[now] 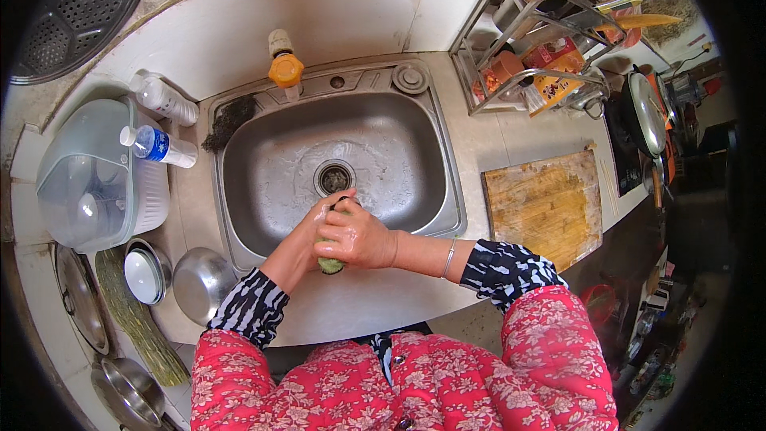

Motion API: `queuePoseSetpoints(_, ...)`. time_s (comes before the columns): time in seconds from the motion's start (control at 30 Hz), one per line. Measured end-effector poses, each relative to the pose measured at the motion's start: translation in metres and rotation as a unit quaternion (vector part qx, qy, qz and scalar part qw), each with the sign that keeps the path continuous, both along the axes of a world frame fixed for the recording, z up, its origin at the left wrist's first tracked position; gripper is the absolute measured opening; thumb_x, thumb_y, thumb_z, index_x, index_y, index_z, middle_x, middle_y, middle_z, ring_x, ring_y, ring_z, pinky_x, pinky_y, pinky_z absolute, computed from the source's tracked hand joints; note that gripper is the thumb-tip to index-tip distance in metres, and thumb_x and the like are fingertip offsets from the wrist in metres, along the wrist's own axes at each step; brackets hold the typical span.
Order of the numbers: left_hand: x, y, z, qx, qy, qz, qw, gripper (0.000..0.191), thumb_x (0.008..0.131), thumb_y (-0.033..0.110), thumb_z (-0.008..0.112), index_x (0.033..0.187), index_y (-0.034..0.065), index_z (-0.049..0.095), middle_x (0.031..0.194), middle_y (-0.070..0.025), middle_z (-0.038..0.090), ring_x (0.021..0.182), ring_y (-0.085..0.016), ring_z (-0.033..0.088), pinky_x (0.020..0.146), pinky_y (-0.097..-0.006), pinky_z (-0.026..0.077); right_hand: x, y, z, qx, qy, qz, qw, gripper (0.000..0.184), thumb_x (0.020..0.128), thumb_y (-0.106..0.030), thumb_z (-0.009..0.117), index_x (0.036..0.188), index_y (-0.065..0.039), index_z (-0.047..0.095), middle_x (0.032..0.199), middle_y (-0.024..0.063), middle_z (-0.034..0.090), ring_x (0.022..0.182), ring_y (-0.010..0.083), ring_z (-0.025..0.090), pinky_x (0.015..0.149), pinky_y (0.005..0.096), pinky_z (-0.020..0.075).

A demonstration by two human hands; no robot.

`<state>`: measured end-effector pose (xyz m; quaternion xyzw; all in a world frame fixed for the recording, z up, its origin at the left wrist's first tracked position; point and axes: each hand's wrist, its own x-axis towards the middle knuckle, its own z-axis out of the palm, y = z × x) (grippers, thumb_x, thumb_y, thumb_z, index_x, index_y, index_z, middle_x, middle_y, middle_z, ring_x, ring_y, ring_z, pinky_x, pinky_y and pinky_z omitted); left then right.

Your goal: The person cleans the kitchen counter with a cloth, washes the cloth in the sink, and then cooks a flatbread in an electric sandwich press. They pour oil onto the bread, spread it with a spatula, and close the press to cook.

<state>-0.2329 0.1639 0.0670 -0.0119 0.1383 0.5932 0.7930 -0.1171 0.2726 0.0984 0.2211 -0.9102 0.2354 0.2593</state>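
My left hand point(310, 224) and my right hand point(358, 238) are close together over the near rim of the stainless steel sink point(275, 149). Between them they grip a long green vegetable point(331, 265), whose lower end shows below my right fingers. Something small and black point(340, 200) pokes out at the top of the grip; the fingers hide most of it, so I cannot tell what it is. Both hands look wet. Beyond them lies the drain point(335, 178) in the basin floor, and a tap with an orange handle point(286, 70) stands over the far rim.
A wooden cutting board point(544, 203) lies to the right, below a metal rack point(526, 54) of utensils. At left are a lidded plastic dish box point(90, 173), two plastic bottles point(158, 146), a steel bowl point(203, 284) and a long green gourd point(137, 317). A lidded pan point(646, 114) stands far right.
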Motion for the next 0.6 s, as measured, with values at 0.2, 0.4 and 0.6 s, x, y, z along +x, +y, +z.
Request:
queuePoseSetpoints(0.2, 0.011, 0.009, -0.066, -0.04, 0.15, 0.033, 0.987, 0.034, 0.097, 0.033, 0.04, 0.116, 0.0072, 0.053, 0.102, -0.0081, 0.06, 0.094, -0.02, 0.061, 0.08, -0.0311, 0.053, 0.0, 0.005, -0.006, 0.011, -0.055, 0.079, 0.995, 0.025, 0.058, -0.018, 0.068, 0.081, -0.014, 0.056, 0.084, 0.0032, 0.057, 0.083, 0.0203, 0.056, 0.075, 0.0361, 0.0425)
queuePoseSetpoints(0.4, 0.024, -0.007, -0.053, -0.117, 0.098, 0.244, 0.958, 0.041, 0.093, 0.04, 0.049, 0.12, 0.0093, 0.053, 0.117, -0.0087, 0.057, 0.106, -0.022, 0.057, 0.091, -0.0375, 0.047, -0.015, 0.003, -0.036, -0.44, -0.118, -0.225, 0.861, 0.028, 0.073, -0.021, 0.07, 0.097, -0.009, 0.06, 0.095, 0.0079, 0.061, 0.087, 0.0219, 0.059, 0.079, 0.0333, 0.0454)
queuePoseSetpoints(0.6, 0.048, 0.012, -0.019, -0.213, 0.169, 0.468, 0.841, 0.033, 0.088, 0.018, 0.064, 0.116, 0.0051, 0.051, 0.111, -0.0089, 0.06, 0.103, -0.02, 0.058, 0.093, -0.0374, 0.047, -0.02, -0.014, -0.046, -0.849, -0.225, -0.227, 0.421, 0.037, 0.096, -0.029, 0.044, 0.121, -0.004, 0.054, 0.111, 0.0074, 0.06, 0.1, 0.0194, 0.058, 0.09, 0.0331, 0.0459)
